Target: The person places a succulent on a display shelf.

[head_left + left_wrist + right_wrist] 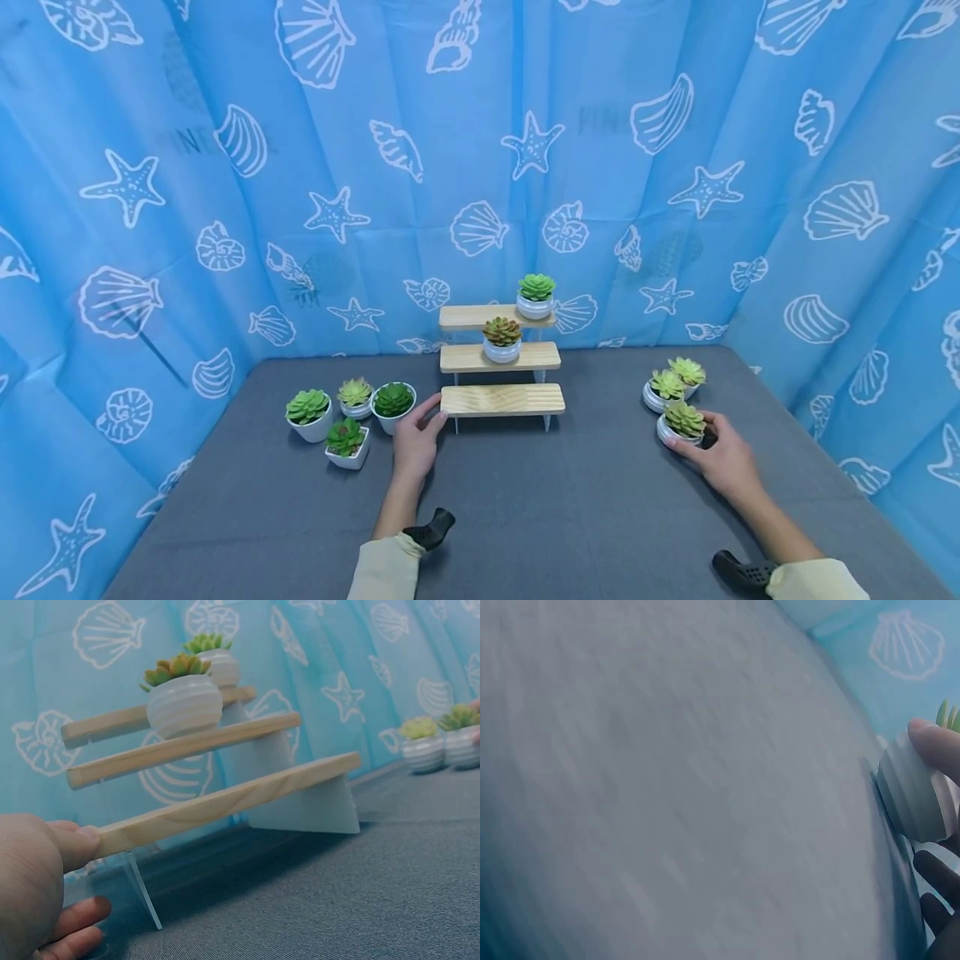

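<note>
Potted yellow-green succulent is at the right side of the grey table, gripped by the right hand, thumb and fingers round the white pot; can't tell if its base touches the cloth. Two similar pots, near one and far one, sit just behind it. Left hand, well apart from the right, pinches the left end of the three-step wooden stand's bottom board. Middle step carries a reddish-green succulent, top step a green one. Four more pots, incl. a square one, cluster left of the stand.
</note>
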The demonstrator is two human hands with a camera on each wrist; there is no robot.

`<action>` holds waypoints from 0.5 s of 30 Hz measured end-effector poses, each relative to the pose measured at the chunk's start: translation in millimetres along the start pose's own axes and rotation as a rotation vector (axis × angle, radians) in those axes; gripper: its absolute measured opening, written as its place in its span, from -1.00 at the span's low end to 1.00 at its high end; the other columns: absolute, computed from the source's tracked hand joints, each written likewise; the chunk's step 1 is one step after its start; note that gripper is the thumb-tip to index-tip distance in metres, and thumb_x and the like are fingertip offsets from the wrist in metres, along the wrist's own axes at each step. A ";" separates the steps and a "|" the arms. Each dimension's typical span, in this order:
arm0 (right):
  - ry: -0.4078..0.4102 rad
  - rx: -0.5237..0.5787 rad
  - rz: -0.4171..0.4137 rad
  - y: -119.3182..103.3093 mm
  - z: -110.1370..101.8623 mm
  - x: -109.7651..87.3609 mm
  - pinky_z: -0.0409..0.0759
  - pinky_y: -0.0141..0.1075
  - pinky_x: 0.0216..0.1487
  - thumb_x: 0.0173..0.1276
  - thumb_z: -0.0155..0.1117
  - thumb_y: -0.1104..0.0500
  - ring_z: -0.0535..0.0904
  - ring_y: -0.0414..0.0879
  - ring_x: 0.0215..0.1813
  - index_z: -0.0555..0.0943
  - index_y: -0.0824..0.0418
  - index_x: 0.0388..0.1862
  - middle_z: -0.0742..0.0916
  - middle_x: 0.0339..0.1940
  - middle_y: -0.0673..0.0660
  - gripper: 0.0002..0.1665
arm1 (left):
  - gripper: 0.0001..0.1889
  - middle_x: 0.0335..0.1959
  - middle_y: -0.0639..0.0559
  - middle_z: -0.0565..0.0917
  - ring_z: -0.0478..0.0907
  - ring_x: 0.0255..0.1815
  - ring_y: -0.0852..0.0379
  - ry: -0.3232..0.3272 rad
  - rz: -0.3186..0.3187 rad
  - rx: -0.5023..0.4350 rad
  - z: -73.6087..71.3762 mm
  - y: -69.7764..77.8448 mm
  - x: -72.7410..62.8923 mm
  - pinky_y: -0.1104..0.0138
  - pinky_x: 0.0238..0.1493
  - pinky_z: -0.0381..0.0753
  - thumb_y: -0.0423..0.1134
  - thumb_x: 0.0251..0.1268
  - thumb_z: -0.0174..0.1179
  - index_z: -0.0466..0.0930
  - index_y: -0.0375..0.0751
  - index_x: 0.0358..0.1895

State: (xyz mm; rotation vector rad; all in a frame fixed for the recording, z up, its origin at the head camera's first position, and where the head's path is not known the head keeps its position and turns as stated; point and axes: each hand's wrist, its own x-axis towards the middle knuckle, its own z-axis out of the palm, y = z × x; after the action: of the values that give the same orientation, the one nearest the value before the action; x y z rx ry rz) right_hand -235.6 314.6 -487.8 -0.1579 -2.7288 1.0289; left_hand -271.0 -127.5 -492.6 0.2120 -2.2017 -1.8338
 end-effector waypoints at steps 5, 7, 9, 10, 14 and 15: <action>-0.014 0.021 -0.004 -12.8 8.3 -2.4 0.29 0.23 0.14 0.20 0.44 -0.13 0.34 0.44 0.23 0.25 0.48 0.30 0.44 0.20 0.57 -0.02 | -0.63 0.21 0.02 0.58 0.43 0.27 0.00 0.001 -0.005 -0.002 -0.4 1.9 -0.2 0.03 0.20 0.41 -0.28 0.36 0.22 0.58 -0.11 0.22; -0.009 0.023 -0.013 -17.5 11.4 -2.7 0.30 0.23 0.13 0.19 0.45 -0.10 0.35 0.43 0.22 0.26 0.48 0.30 0.45 0.20 0.57 -0.04 | -0.63 0.21 0.03 0.59 0.44 0.26 0.01 0.004 -0.007 -0.001 -0.6 2.4 -0.3 0.04 0.19 0.42 -0.28 0.36 0.22 0.59 -0.10 0.22; -0.002 0.026 -0.024 -22.1 14.3 -2.9 0.32 0.23 0.12 0.18 0.46 -0.08 0.37 0.42 0.21 0.27 0.47 0.29 0.47 0.18 0.56 -0.06 | -0.63 0.21 0.03 0.59 0.44 0.25 0.01 0.004 -0.006 -0.002 -0.5 2.0 -0.5 0.04 0.19 0.42 -0.28 0.36 0.22 0.59 -0.10 0.22; 0.001 0.024 -0.031 -24.3 15.7 -2.9 0.32 0.23 0.12 0.18 0.47 -0.08 0.38 0.41 0.21 0.28 0.47 0.28 0.48 0.18 0.56 -0.06 | -0.63 0.21 0.03 0.59 0.44 0.26 0.01 0.003 -0.003 -0.003 -0.5 1.8 -0.5 0.04 0.20 0.42 -0.28 0.36 0.22 0.59 -0.11 0.22; -0.017 0.029 -0.055 -33.3 20.8 -2.6 0.35 0.23 0.10 0.17 0.48 -0.07 0.41 0.41 0.20 0.28 0.44 0.28 0.51 0.16 0.56 -0.07 | -0.62 0.20 0.01 0.59 0.43 0.27 0.00 0.004 0.008 -0.004 -0.6 1.2 -0.7 0.04 0.21 0.41 -0.29 0.36 0.22 0.58 -0.13 0.22; -0.024 0.033 -0.062 -35.7 21.9 -2.2 0.35 0.23 0.10 0.17 0.48 -0.08 0.41 0.41 0.20 0.28 0.44 0.29 0.51 0.17 0.56 -0.07 | -0.62 0.20 0.01 0.59 0.43 0.28 0.00 0.005 0.008 -0.005 -0.8 1.2 -0.7 0.04 0.22 0.41 -0.29 0.36 0.22 0.58 -0.14 0.22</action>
State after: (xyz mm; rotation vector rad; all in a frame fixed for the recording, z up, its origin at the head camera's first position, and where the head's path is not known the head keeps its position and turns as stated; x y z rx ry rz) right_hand -239.5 273.6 -480.5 -0.0559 -2.7180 1.0641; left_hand -270.0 -127.8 -491.3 0.2057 -2.1917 -1.8321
